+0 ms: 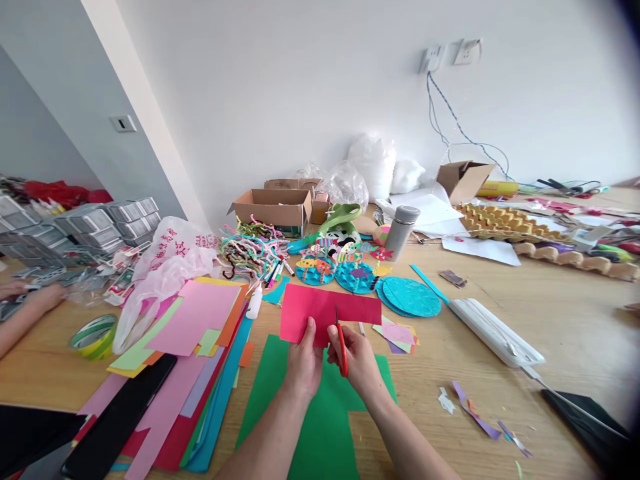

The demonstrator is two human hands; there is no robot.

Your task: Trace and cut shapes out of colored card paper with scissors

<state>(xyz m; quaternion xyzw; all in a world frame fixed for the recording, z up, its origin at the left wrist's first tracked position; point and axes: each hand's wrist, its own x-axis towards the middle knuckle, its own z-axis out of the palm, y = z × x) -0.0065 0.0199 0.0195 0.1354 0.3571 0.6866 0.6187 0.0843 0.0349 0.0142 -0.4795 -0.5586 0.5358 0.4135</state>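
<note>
A sheet of red paper [305, 307] is held up in front of me, with a piece cut out of its lower right edge. My left hand [305, 360] pinches it from below, thumb on the near face. In my right hand [357, 357] are red-handled scissors [343, 350], their blades at the paper's cut edge. Beneath both hands lies a green sheet [320, 427] with a notch at its right side. Small paper offcuts [397, 333] rest on the table just right of the scissors.
Coloured paper sheets [200, 320] and a black phone [120, 417] lie left. Behind are blue discs [410, 297] with paper fish, pipe cleaners [255, 250] and a grey bottle [403, 233]. A white power strip [495, 330] sits right. Another person's hand [50, 297] is far left.
</note>
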